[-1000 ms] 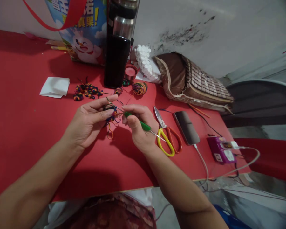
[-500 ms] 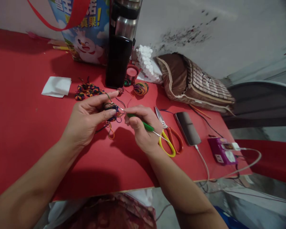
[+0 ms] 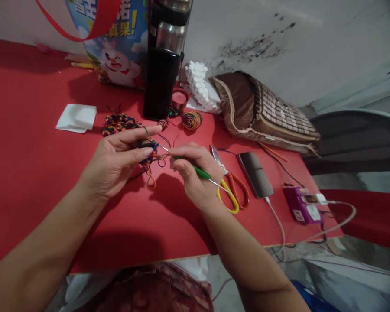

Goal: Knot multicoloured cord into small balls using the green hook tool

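Observation:
Between the thumb and fingers of my left hand [image 3: 115,160] is a small multicoloured crochet piece [image 3: 150,157], with loops of yarn hanging below it. A strand of yarn runs up over the raised index finger. My right hand [image 3: 198,173] grips a crochet hook [image 3: 199,173] by its green handle. The hook's metal tip meets the piece near the left thumb; whether it sits inside a stitch I cannot tell. Just behind the left hand lie finished-looking crochet pieces [image 3: 121,122] in the same colours. A ball of yarn [image 3: 191,120] rests further back.
Scissors [image 3: 232,190] with yellow and red handles lie right of my right hand, beside a charging phone [image 3: 256,175] and a purple box [image 3: 303,206]. Behind stand a black phone [image 3: 161,84], a bag [image 3: 117,47] and a brown cushion [image 3: 266,108]. A white tissue [image 3: 77,118] lies left.
My left thumb has drawn back slightly to the left along the crochet piece, baring more of its orange and blue edge. The right hand and hook have hardly moved.

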`<state>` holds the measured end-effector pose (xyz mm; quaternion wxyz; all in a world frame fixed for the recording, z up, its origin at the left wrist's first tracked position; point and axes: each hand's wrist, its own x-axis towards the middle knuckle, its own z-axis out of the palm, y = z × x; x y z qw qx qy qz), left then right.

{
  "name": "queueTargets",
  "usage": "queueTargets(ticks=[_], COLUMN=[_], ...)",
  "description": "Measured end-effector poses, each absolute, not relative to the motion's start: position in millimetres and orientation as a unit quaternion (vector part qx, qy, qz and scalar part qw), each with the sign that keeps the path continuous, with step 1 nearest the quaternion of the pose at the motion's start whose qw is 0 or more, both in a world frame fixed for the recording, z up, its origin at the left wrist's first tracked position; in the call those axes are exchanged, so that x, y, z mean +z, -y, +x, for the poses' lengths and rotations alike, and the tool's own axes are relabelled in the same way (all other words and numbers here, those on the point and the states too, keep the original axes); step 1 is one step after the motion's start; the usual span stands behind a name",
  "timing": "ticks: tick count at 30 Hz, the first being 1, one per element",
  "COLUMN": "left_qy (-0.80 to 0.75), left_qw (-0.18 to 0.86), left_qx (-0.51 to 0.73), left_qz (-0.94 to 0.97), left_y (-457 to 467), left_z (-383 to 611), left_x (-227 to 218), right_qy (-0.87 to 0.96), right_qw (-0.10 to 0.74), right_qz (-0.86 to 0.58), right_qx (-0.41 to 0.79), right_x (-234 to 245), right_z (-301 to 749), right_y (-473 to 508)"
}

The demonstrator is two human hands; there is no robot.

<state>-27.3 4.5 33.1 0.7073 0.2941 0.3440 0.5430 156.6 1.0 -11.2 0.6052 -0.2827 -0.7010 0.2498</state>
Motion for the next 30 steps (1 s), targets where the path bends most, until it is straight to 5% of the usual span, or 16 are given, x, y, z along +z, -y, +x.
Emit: queueTargets(ticks=[20, 30], left_qy=[-0.343, -0.332], left_qw=[0.765, 0.787], left_qx=[0.471, 0.436], left_qz=[0.273, 0.283], left_y=[-15, -17], left_z=[-50, -53], left_x=[27, 24], right_qy=[0.738, 0.699], right_qw=[0.582, 0.588], right_qz=[-0.25, -0.238], right_qx=[0.232, 0.331], right_x=[-2, -7], right_z=[162, 164], right_y=[-2, -4])
